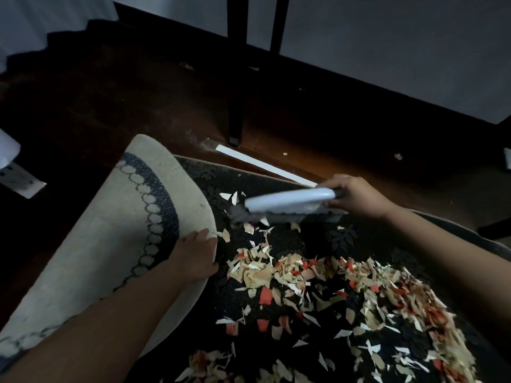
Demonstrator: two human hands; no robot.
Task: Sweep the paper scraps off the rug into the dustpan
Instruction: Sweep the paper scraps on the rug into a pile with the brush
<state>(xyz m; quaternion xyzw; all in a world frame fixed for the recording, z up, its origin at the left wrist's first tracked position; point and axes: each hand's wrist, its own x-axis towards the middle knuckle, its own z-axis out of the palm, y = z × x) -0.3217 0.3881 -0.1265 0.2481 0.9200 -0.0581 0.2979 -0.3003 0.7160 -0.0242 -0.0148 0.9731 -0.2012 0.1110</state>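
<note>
A dark patterned rug (276,239) lies on the floor, and its left side is folded over so the cream underside (110,233) with a blue scalloped band faces up. My left hand (196,258) grips the edge of that fold. My right hand (356,194) is shut on the handle of a light-blue hand brush (290,203), blurred by motion, its bristles at the far edge of the scraps. Several paper scraps (318,294) in tan, white and red cover the rug in a thick spread toward the lower right. No dustpan is visible.
A dark wooden floor (138,92) surrounds the rug. A black chair leg (235,106) stands just beyond the rug's far edge, beside a white strip (262,164) on the floor. A white object (16,178) sits at the left edge. A few stray scraps lie on the floor.
</note>
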